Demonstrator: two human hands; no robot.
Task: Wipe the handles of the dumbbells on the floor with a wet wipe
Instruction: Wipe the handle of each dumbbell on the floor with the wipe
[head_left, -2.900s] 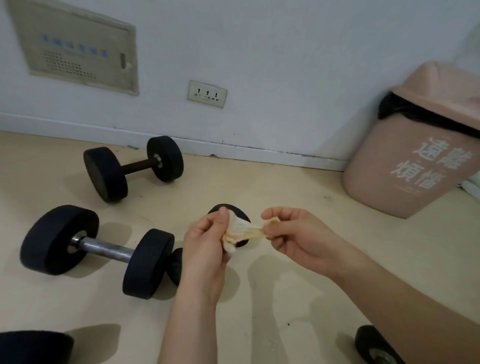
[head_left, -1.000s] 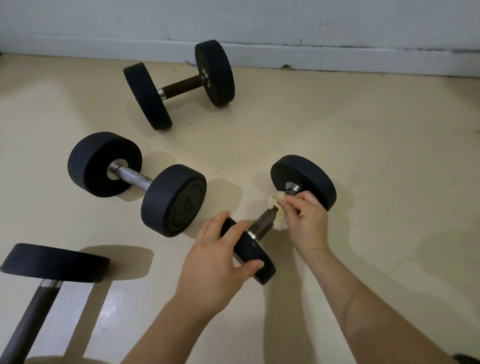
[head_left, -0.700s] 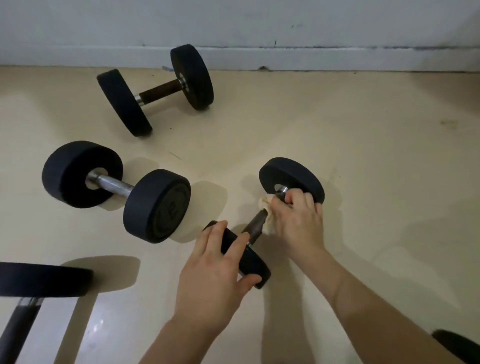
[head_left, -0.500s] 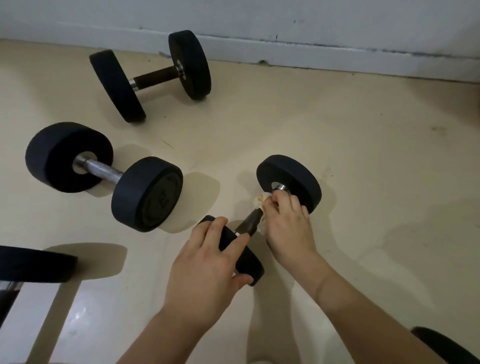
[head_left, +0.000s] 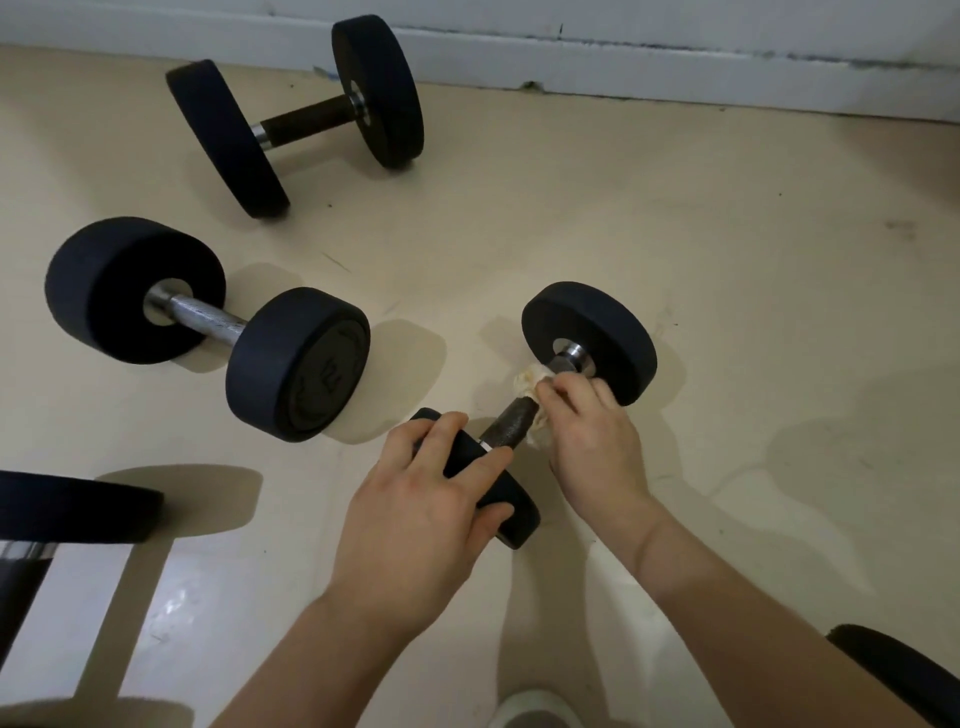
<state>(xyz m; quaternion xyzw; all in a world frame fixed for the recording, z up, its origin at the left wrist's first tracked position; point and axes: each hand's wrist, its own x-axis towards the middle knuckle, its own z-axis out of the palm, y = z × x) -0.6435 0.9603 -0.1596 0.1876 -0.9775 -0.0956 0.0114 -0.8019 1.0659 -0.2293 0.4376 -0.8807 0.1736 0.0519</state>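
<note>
— Your right hand (head_left: 592, 441) is clenched round the wet wipe (head_left: 527, 382), pressing it onto the dark handle (head_left: 506, 428) of the small dumbbell (head_left: 587, 338) in front of you. Where is your left?

— Your left hand (head_left: 421, 514) is spread over the near weight (head_left: 498, 499) of that same dumbbell, fingers (head_left: 441, 441) draped across its top edge and thumb against its side, grasping it against the floor (head_left: 675, 234).

— And the wipe itself?

— You have it bunched at the far end of the handle, just beside the shiny collar (head_left: 571, 358) at the far weight; a crumpled bit sticks out to the left of your fingertips.

— What else lies round you?

— To your left you have a thicker dumbbell (head_left: 301, 364) with a bright steel handle (head_left: 202, 317), well apart from your hands. Beyond it, near the skirting board (head_left: 623, 67), lies a third dumbbell (head_left: 374, 88) with a dark handle. Another weight (head_left: 72, 509) shows at your far left edge
</note>
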